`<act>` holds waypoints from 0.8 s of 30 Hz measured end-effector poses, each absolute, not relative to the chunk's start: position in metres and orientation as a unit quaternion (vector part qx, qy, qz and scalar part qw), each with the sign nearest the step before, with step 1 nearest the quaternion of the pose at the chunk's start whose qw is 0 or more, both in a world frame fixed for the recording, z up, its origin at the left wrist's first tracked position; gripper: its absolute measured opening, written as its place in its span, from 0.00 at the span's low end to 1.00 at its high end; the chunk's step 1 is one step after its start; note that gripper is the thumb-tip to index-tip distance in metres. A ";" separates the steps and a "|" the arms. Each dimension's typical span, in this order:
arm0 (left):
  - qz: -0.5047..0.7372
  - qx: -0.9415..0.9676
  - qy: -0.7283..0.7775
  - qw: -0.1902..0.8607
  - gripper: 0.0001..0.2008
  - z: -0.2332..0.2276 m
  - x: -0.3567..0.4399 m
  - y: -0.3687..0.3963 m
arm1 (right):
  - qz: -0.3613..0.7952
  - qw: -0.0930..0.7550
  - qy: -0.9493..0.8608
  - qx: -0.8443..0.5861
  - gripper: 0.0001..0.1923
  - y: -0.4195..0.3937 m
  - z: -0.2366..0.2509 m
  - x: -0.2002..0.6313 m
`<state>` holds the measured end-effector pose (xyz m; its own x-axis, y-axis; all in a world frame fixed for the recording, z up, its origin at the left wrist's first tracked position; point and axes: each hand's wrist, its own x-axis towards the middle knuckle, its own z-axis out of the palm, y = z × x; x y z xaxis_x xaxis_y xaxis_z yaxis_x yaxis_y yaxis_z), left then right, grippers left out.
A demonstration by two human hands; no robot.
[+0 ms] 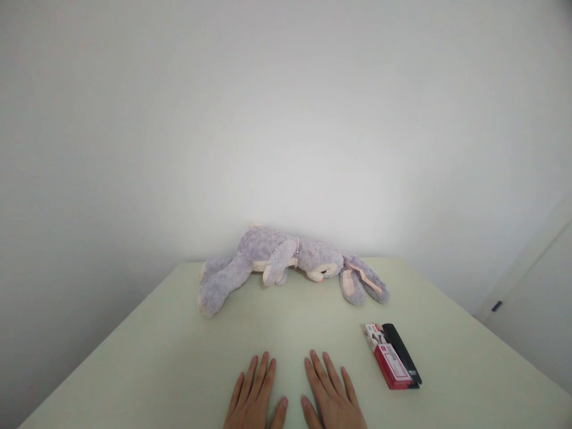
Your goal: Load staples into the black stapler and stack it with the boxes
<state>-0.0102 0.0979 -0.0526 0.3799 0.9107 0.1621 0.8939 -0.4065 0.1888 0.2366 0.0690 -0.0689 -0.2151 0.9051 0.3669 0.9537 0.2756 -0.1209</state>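
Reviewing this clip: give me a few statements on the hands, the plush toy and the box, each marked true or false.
1. Both hands lie flat on the table. True: left hand and right hand rest palms down, side by side.
2. The right hand grips the red box. False: the box lies apart, to that hand's right.
3. The plush rabbit lies on its side at the table's far edge. True.
4. The rabbit sits upright. False: it lies stretched out, ears pointing right.
5. A black item lies beside the red box. True.

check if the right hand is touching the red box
Apart. The head view shows bare table between the right hand and the red box.
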 end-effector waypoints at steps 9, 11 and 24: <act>0.105 0.829 0.548 0.052 0.30 -0.049 -0.007 0.098 | -0.087 0.199 -0.777 -0.590 0.39 0.069 -0.071 0.238; 0.098 0.828 0.550 0.053 0.30 -0.046 -0.007 0.097 | -0.082 0.194 -0.778 -0.591 0.39 0.069 -0.070 0.237; 0.119 0.830 0.544 0.032 0.30 -0.048 -0.008 0.095 | -0.054 0.174 -0.781 -0.598 0.37 0.066 -0.062 0.237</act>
